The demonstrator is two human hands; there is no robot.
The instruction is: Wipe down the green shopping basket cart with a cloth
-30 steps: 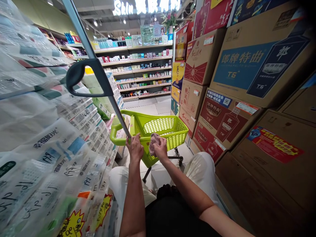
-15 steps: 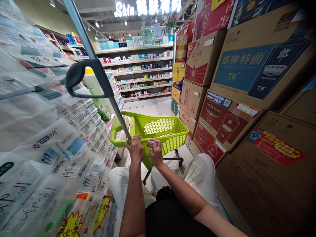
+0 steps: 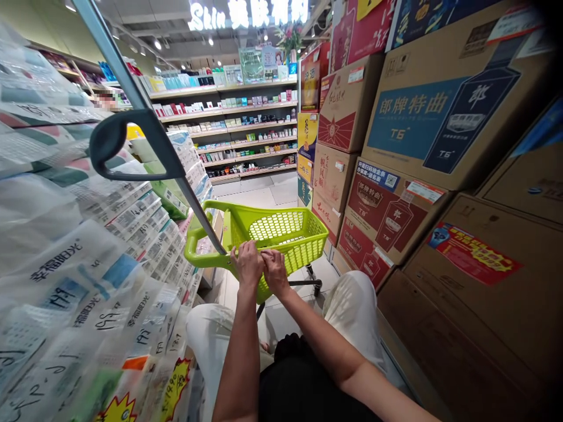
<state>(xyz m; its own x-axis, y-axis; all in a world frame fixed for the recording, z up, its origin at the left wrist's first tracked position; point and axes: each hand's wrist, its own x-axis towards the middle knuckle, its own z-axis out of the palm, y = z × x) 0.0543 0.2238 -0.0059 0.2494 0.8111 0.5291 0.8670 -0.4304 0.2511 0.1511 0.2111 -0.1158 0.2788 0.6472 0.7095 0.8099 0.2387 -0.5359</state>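
Note:
A lime-green plastic shopping cart [image 3: 303, 249] stands before my knees, its basket facing away from me. My left hand [image 3: 247, 265] is closed over the cart's near bar, knuckles up. Right beside it and touching it, my right hand [image 3: 275, 273] also has its fingers curled at the same bar. The fingertips of both hands are hidden, so anything small beneath them does not show. A grey metal pole [image 3: 200, 214] with a dark looped plastic grip [image 3: 132, 143] slants down from the upper left, ending near the bar just left of my left hand.
Plastic-wrapped packs [image 3: 83, 281] are piled along the left, with yellow price tags [image 3: 176, 384]. Stacked cartons [image 3: 404, 123] wall the right side. Ahead, across the tiled floor [image 3: 259, 193], stand shelves of small boxes and bottles [image 3: 246, 109].
My left hand has shifted right along the bar, away from the pole's lower end and against my right hand. The cart, pole and surroundings sit slightly further left in view.

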